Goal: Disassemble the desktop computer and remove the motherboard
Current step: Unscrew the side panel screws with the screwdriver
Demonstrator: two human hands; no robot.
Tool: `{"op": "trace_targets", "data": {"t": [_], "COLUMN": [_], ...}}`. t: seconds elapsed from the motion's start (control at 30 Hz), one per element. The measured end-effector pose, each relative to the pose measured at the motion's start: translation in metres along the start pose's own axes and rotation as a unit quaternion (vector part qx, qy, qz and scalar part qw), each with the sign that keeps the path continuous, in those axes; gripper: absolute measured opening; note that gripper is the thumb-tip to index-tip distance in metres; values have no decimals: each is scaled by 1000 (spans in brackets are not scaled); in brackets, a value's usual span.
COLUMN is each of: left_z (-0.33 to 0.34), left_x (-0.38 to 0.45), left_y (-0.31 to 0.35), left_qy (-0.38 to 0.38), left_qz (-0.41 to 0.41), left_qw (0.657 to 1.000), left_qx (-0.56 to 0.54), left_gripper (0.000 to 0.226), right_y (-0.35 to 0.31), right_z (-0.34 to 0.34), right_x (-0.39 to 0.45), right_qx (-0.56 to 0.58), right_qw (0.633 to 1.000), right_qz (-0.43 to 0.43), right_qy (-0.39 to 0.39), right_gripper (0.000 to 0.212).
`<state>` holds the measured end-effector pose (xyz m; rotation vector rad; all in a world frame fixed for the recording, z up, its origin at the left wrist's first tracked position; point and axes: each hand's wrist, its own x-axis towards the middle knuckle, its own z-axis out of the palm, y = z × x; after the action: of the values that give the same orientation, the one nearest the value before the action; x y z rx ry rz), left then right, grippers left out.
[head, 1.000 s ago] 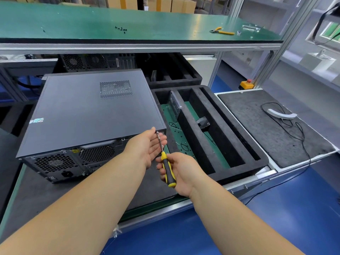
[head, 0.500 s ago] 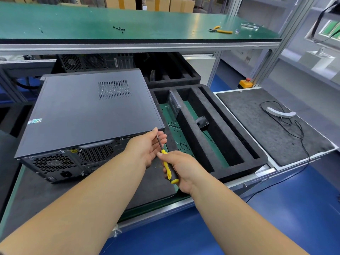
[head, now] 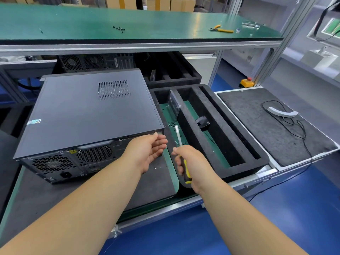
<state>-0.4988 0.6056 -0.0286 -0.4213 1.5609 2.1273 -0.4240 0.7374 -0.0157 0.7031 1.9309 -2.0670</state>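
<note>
**Two hands apart: screwdriver off the case corner**

Half a second back, met at the near right corner of the case [head: 88, 111], left fingers steadying the shaft against the rear panel. Now separated. Right hand [head: 193, 162] drawn right and slightly nearer, wrapped firmly round the yellow-and-black handle of the screwdriver [head: 181, 153], shaft blurred and pointing far over the foam tray [head: 257, 153], clear of the case. Left hand [head: 147, 153] loosened, palm turned up and fingers gently cupped just beside that corner; whether a freed screw lies in the palm, cannot tell.

Case itself unmoved: lying on its side on the dark mat [head: 150, 183], rear panel with fan grilles facing near, side cover on and flush. Motherboard unseen, judged inside.

Probable meaning: driving at that corner finished or broken off, likely one rear cover screw out or loosened. Task barely begun; cover not yet slid off.

Further off: pliers [head: 221, 30] and loose black screws [head: 119, 28] on the green upper shelf, a cabled grey piece [head: 282, 113] on the right-hand mat.
</note>
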Motion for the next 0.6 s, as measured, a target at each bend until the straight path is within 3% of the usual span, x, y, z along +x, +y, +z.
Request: {"op": "trace_targets", "data": {"t": [0.1,0.2,0.47,0.6], "left_z": [6,14,32,38], "left_x": [-9,-16,-11,-4], "left_y": [1,-1,-9,-13], "left_qy": [-81,-149,-141,-96], "left_qz": [15,16,20,40], "left_qw": [988,969,975,971], "left_qx": [129,198,171,216], "left_gripper": [29,32,36,40], "right_y": [-3,-6,-5,0], "right_z": [-10,-17,-42,-60], "right_x": [5,11,25,54], "right_qx": [-45,-58,-69,-129], "right_qw": [992,986,981,975], "right_qz": [-117,-156,-180,-169], "right_qy": [29,25,8,67], "right_gripper": [7,10,3,4]}}
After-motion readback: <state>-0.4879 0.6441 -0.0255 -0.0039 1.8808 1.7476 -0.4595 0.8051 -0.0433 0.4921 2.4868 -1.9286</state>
